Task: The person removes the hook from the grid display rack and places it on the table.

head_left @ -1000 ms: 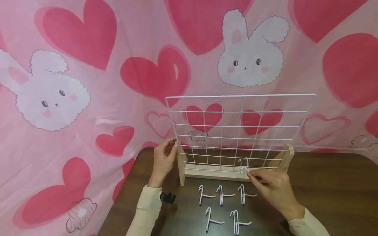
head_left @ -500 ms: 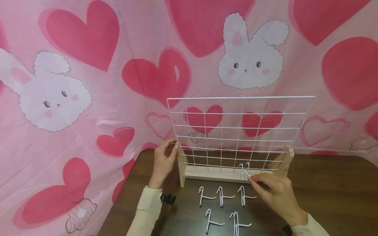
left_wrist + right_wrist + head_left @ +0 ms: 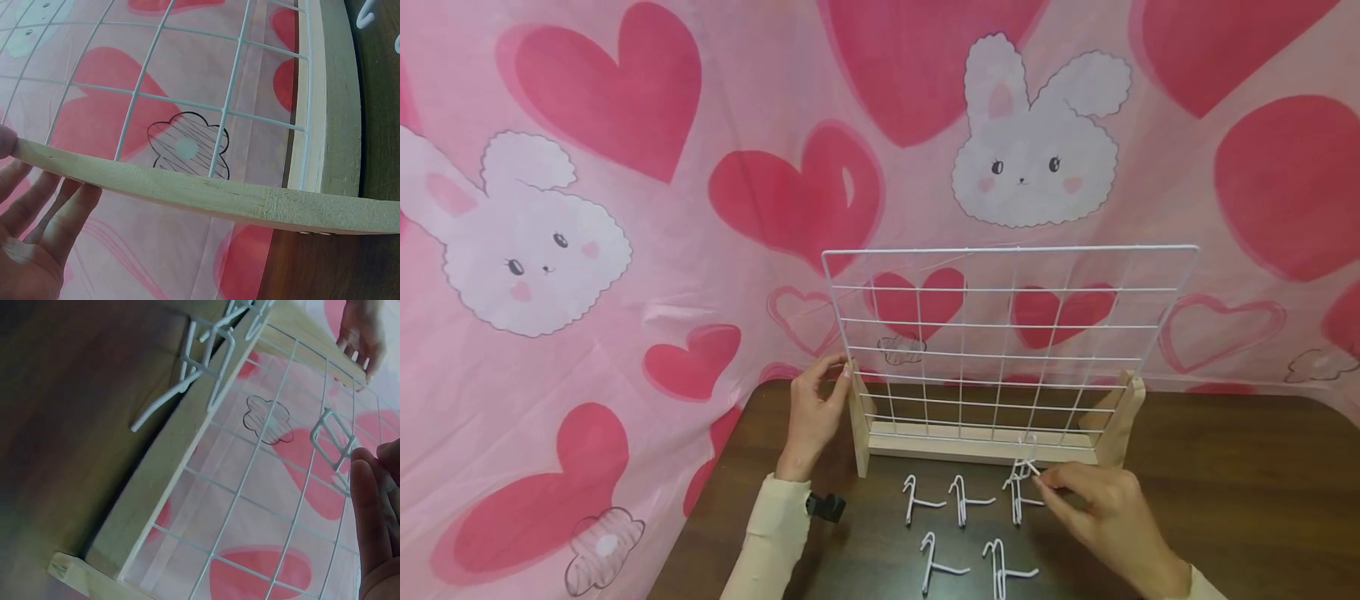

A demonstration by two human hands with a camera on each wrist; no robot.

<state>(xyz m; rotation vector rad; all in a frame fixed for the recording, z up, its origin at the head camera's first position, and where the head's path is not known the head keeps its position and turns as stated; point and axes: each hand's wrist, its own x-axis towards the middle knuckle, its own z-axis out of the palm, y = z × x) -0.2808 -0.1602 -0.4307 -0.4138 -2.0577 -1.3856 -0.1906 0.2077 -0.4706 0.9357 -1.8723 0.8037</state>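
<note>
My right hand (image 3: 1105, 508) pinches the arm of a white wire hook (image 3: 334, 434) between thumb and fingertips. In the head view this hook stands in front of the wooden base, overlapping the right-hand hook of the back row. My left hand (image 3: 818, 412) holds the left upright (image 3: 859, 425) of a wooden stand near its top. Thumb on one side and fingers on the other show in the left wrist view. A white wire grid panel (image 3: 962, 357) stands upright in the wooden stand, its lower edge by the wooden base (image 3: 925, 444).
On the dark brown table (image 3: 1240, 483), several more white wire hooks (image 3: 961, 502) lie in two rows before the stand, arms pointing right. Behind the table hangs a pink cloth (image 3: 760, 83) with hearts and rabbits. The right upright (image 3: 1123, 421) stands beyond my right hand.
My right hand has drawn the pinched hook down and toward me, from in front of the grid's lower bars to the back row of hooks. The left hand stays on the upright.
</note>
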